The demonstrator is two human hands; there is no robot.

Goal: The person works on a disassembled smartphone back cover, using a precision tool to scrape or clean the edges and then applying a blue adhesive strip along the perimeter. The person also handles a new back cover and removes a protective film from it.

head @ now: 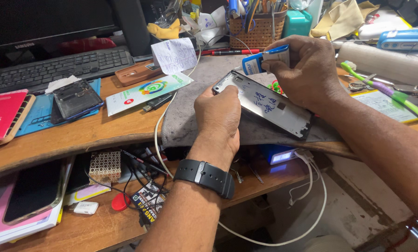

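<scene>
On the lower shelf nearest the camera, below and left of the grey cloth, a dark phone (34, 190) lies face up on pink and white booklets, with a tangle of black wires (141, 179) just to its right. A black wristwatch (205, 176) sits on the left forearm, which reaches up over the shelf.

On the wooden tabletop (78, 135) above, the grey cloth (181, 121) hangs over the front edge. Resting on the cloth is a silver phone panel (265, 105), tilted, with blue handwriting on its face. The left hand (218, 116) presses on the near left end of the panel, its grip closed on the panel's edge, fingers curled over it. The right hand (307, 70) is above the far side of the panel, its grip clamped on a small white-and-blue tube (265, 60) whose tip points down at the panel's upper left corner; whether the tip touches the metal cannot be told.

Left of the cloth lie a white leaflet (146, 91), a brown phone (136, 72) and, farther left, a dark phone frame (76, 99) on a blue mat, then a red box (1, 114) at the edge. Right of the cloth a green and purple toothbrush (386, 91) lies slanted.

Beyond the cloth stand a black keyboard (55, 67), a monitor (45, 21) behind it, and a woven basket (258, 30) full of pens and tools.
</scene>
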